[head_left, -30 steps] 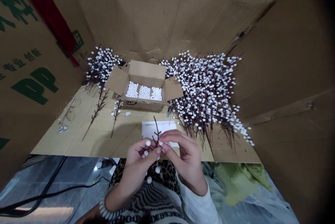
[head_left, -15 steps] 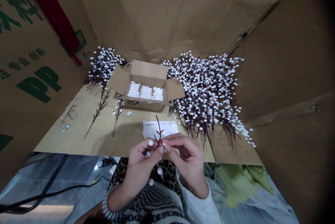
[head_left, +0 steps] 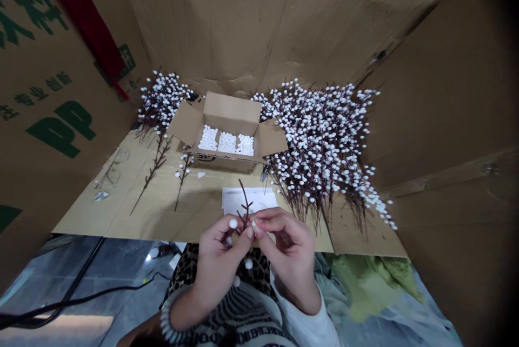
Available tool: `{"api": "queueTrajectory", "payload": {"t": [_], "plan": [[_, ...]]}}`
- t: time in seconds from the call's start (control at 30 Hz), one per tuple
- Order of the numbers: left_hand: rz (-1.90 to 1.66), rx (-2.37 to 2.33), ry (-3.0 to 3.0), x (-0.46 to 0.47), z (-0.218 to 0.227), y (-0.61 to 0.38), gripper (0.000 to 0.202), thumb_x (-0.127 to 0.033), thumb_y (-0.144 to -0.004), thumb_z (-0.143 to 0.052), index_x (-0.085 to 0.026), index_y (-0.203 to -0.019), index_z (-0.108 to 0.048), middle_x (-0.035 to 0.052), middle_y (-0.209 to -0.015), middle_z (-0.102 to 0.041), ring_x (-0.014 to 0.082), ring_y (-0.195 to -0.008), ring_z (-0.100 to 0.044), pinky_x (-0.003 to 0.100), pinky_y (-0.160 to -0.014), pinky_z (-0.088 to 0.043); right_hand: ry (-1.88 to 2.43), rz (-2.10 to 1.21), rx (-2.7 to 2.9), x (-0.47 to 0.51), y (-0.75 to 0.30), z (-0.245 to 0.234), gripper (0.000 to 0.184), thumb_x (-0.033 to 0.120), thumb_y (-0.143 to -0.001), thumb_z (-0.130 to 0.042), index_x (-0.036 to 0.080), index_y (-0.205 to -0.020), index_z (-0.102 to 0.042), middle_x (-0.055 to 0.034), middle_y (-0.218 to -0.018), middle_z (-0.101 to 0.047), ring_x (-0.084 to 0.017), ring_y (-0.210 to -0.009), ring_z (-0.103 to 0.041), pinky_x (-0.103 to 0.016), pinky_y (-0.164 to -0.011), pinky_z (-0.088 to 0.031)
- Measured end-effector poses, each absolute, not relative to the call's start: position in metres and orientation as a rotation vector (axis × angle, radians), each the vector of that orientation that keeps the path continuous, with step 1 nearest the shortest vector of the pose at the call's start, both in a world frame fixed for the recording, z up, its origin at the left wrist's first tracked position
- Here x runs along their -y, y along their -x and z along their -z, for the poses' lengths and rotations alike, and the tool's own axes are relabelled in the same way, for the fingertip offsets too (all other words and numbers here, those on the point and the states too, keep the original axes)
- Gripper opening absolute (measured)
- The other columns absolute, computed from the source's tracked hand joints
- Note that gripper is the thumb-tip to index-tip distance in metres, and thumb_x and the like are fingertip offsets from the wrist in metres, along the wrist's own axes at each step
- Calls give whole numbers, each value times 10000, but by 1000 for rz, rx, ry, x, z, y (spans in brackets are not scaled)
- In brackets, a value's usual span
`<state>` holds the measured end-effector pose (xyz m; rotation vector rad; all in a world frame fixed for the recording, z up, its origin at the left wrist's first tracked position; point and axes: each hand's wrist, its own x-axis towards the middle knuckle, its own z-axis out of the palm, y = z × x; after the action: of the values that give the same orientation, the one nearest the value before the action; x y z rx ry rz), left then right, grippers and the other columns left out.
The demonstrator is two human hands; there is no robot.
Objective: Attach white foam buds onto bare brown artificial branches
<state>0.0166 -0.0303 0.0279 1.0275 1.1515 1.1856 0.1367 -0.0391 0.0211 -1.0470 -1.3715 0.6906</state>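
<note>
My left hand is closed around a brown artificial twig, whose bare forked tip points up and away from me. Several white berries, one of them a round white berry, sit on the twig around my left fingers and below them. Thumb and forefinger of my right hand pinch a small white berry against the twig, right beside my left thumb tip. Part of the stem is hidden behind my fingers. Beyond the hands stands an open cardboard box with white berries in three groups.
A large heap of white-berried twigs lies right of the box, a smaller bunch left. A bare twig, a partly berried twig, white paper and glasses rest on the cardboard tabletop. Cardboard walls enclose it.
Both hands stay almost in place at the twig. The twig's tip has tilted slightly left, and the hanging berries have shifted a little.
</note>
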Motion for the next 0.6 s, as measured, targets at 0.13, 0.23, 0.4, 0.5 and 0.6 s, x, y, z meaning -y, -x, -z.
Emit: {"api": "queueTrajectory", "payload": {"t": [0.13,0.23,0.4,0.5,0.6], "plan": [[-1196,-1150,-990,28,-25,-16,210,-257,-659,-724,-170,-543,-572,-37,-517,-523,100,-504,-433,198,-487,-373,1039,-725,1401,37,-139,-23,138,75,-794,-641,208,-765,-653,-44,-830,-719,-156,-763,-694,-281,-661,-570],[-1196,-1090,-898,27,-20,-15,185,-252,-656,-752,-163,-574,-612,-31,-540,-571,96,-520,-480,187,-511,-409,1000,-710,1417,34,-139,-25,194,59,-799,-634,229,-866,-699,-46,-875,-746,-163,-820,-708,-288,-703,-585],[-1156,-1002,-763,26,-14,-9,142,-272,-664,-790,-159,-659,-703,-6,-615,-667,92,-560,-559,163,-532,-455,987,-824,1351,33,-141,-27,293,72,-807,-645,277,-1004,-714,-25,-942,-767,-158,-858,-725,-278,-754,-600],[-1161,-971,-674,26,-16,-8,151,-278,-636,-820,-163,-670,-728,-1,-636,-691,91,-575,-586,152,-529,-470,1013,-912,1277,32,-143,-27,321,110,-799,-671,277,-1072,-692,-31,-998,-760,-166,-880,-726,-286,-769,-605],[-1180,-939,-614,24,-20,-9,157,-270,-606,-844,-168,-661,-737,-5,-631,-695,83,-569,-591,136,-514,-469,1041,-880,1289,31,-145,-26,280,117,-790,-683,292,-1006,-713,-3,-940,-765,-146,-839,-723,-260,-754,-597]]}}
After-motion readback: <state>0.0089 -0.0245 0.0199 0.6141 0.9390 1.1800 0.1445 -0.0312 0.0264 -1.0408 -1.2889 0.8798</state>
